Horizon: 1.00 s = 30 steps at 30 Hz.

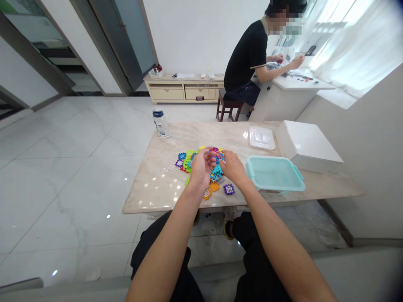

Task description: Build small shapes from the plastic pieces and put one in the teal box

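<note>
Right now, the left hand (201, 168) is curled up with its palm turned in, and the right hand (232, 167) bends down, touching a pile of bright plastic building pieces (189, 161). You cannot tell if either hand grips a piece. The pile sits on a marble table (151, 197), near a light blue plastic box (273, 174).

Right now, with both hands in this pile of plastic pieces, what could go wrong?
The orange piece and the purple piece lie outside the pile, toward the front edge of the marble table, so a careless push might send them to the floor. The right hand is close to the teal plastic tub and could perhaps bump it. The small white window pieces lie apart and might be overlooked.
</note>
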Motion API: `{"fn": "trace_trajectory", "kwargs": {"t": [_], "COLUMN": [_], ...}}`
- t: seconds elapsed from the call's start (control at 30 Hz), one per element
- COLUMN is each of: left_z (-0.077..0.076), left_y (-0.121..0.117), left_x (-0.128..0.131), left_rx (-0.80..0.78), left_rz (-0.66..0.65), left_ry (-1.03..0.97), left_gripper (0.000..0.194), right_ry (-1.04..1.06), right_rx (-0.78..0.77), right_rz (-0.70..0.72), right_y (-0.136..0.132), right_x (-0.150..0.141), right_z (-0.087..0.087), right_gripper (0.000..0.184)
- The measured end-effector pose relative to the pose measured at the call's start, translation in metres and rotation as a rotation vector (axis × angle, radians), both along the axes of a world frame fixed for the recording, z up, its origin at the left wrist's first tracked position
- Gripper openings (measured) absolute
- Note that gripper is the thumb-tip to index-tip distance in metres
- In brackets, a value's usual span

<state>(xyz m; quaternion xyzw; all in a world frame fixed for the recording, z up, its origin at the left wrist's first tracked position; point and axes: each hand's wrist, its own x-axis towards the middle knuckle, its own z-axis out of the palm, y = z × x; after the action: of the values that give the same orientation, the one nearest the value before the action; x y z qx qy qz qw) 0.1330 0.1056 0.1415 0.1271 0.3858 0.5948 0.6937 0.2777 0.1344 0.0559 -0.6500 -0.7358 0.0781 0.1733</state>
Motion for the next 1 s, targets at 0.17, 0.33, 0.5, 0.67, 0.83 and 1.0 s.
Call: {"fn": "trace_trajectory", "kwargs": {"t": [0.17,0.33,0.5,0.67,0.83,1.0], "left_z": [0.0,0.0,0.003,0.007,0.005,-0.004], "left_y": [0.0,0.003,0.007,0.013,0.022,0.02], "left_x": [-0.002,-0.009,-0.015,-0.027,-0.06,-0.076], "left_rx": [-0.004,0.011,-0.003,-0.004,0.054,0.008], "left_rz": [0.002,0.036,0.136,0.207,0.333,0.292], "left_ry": [0.009,-0.008,-0.04,-0.105,-0.134,-0.157], "left_gripper": [0.012,0.012,0.011,0.01,0.008,0.012], "right_ry": [-0.023,0.035,0.148,0.187,0.164,0.067], "right_rx": [-0.055,-0.054,-0.063,-0.098,-0.157,-0.255], "right_rz": [0.006,-0.042,-0.104,-0.138,-0.162,-0.198], "right_y": [0.001,0.014,0.03,0.041,0.051,0.062], "right_x": [0.004,0.02,0.036,0.038,0.035,0.04], "right_z": [-0.005,-0.024,-0.048,-0.071,-0.088,-0.092], "right_gripper": [0.036,0.043,0.052,0.049,0.043,0.047]}}
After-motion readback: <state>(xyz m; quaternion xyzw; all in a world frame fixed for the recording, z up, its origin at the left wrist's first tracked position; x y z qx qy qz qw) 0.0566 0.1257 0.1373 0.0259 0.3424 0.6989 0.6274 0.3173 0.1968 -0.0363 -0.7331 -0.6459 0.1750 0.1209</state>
